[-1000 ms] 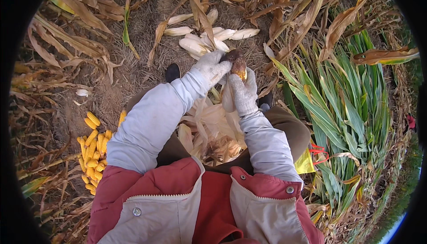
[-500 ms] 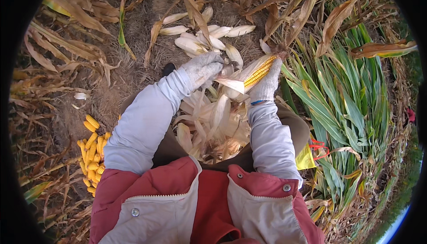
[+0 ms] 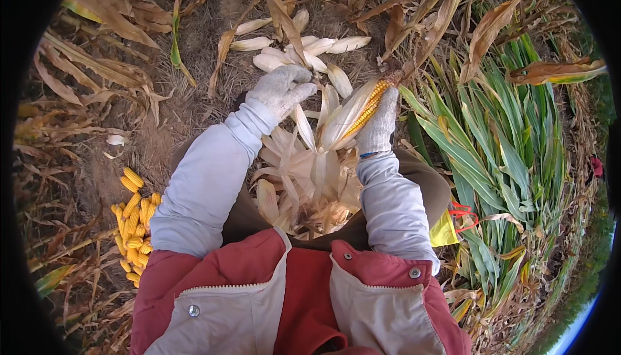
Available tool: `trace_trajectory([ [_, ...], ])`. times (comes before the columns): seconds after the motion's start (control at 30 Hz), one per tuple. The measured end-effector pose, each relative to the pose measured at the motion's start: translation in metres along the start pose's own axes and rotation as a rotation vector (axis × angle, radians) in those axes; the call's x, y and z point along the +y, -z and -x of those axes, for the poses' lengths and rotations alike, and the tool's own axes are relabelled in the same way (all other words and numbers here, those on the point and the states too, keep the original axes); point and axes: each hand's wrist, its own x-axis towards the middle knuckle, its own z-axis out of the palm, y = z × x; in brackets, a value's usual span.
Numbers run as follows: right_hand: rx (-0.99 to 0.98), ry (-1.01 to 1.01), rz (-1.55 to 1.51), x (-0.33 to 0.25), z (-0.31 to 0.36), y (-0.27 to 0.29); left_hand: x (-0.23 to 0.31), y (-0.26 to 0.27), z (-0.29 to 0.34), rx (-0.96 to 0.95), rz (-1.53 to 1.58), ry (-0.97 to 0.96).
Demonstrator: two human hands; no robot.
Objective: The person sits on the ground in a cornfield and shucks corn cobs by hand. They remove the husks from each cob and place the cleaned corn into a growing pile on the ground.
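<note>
Right hand [image 3: 378,126] clamped round a half-husked corn ear [image 3: 370,106], left hand [image 3: 279,89] loosely open, now off the husk [image 3: 344,119] lol

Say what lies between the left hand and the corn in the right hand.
In the head view, pale husk and a little ground lie between the left hand and the corn, which the right hand holds.

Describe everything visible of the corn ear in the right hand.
The corn ear is partly husked: rows of yellow kernels show along one side, while pale, papery husk covers the side toward the left, with strips splayed near its base. Brown, dry-looking silk tufts its tip. It slants with the tip up and right in the picture, gripped by the gloved right hand.
</note>
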Motion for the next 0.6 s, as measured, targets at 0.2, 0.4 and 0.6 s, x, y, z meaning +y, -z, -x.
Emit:
trace_trajectory([
  [0.2, -0.120, 0.044, 0.183, 0.018, 0.021, -0.003, 0.031, -0.031, 0.002, -0.200, 0.147, -0.002],
  [0.4, -0.142, 0.155, 0.393, 0.014, 0.028, -0.008, 0.029, -0.036, 0.005, -0.163, 0.060, 0.002],
  [0.6, -0.195, 0.136, 0.367, 0.013, 0.031, -0.009, 0.026, -0.029, 0.002, -0.206, -0.079, 0.062],
])
